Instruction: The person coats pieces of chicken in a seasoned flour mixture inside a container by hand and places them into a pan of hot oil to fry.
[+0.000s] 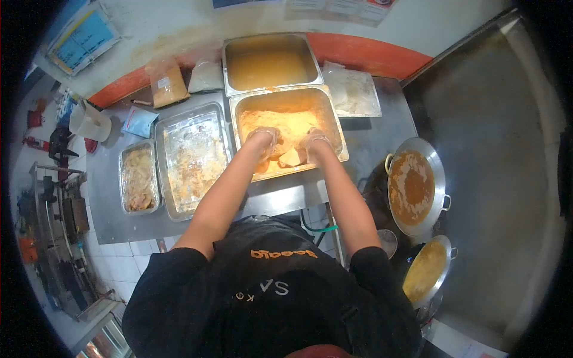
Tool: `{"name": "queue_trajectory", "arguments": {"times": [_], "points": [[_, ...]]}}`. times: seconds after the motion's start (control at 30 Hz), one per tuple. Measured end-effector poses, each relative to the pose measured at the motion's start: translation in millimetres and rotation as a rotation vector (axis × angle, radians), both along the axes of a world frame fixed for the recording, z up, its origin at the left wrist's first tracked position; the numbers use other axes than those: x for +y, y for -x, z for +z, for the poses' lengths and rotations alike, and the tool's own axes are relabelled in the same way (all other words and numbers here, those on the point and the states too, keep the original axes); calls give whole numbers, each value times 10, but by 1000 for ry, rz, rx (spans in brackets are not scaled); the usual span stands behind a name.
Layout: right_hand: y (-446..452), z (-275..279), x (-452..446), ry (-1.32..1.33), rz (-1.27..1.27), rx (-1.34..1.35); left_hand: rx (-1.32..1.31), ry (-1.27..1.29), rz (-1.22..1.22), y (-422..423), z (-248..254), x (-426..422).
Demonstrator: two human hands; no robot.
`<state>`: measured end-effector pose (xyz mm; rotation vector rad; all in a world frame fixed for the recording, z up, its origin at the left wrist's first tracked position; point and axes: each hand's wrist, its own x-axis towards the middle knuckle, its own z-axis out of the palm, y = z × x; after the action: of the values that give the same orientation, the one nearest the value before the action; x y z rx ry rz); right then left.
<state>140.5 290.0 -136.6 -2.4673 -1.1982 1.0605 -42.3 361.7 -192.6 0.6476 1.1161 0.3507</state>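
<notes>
Both of my hands reach into a deep metal pan (338, 134) of orange breading flour (285, 121), wearing thin clear plastic gloves. My left hand (267, 141) is down in the flour on the pan's left side, its fingers largely hidden. On the right side, my right hand (317, 141) dips into the flour beside a coated piece (292, 159), and its fingers are also mostly out of sight. The coated piece lies between the hands near the pan's front edge. What either hand grips, if anything, cannot be made out.
Behind stands a pan of yellowish liquid (271, 67). To the left are a residue-smeared tray (194, 158), a smaller tray of food (139, 179) and a flour bag (168, 83). On the right are two woks of oil, one large (412, 185) and one smaller (425, 271).
</notes>
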Motion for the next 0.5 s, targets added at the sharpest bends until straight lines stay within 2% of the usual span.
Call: {"name": "queue_trajectory", "arguments": {"times": [0.03, 0.1, 0.13, 0.2, 0.23, 0.3, 0.43, 0.5], "points": [[3, 145, -11, -5, -57, 57, -5, -3, -6, -20, 128, -9], [34, 374, -16, 16, 290, -189, 401, -639, -606, 5, 549, -88], [46, 405, -33, 18, 284, -187, 400, -638, -613, -7, 584, -112], [64, 461, -55, 201, 661, -469, 604, -970, -764, -27, 671, -157], [48, 398, -67, 192, 656, -473, 607, -980, -764, -26, 704, -182], [-1, 201, -74, 35, 603, -527, 665, -1182, -817, -18, 759, -232], [-57, 356, -85, 29, 433, -398, 756, -985, -670, -20, 841, -275], [-118, 358, -44, -171, 100, -219, 694, -994, -666, 5, 651, -264]]}}
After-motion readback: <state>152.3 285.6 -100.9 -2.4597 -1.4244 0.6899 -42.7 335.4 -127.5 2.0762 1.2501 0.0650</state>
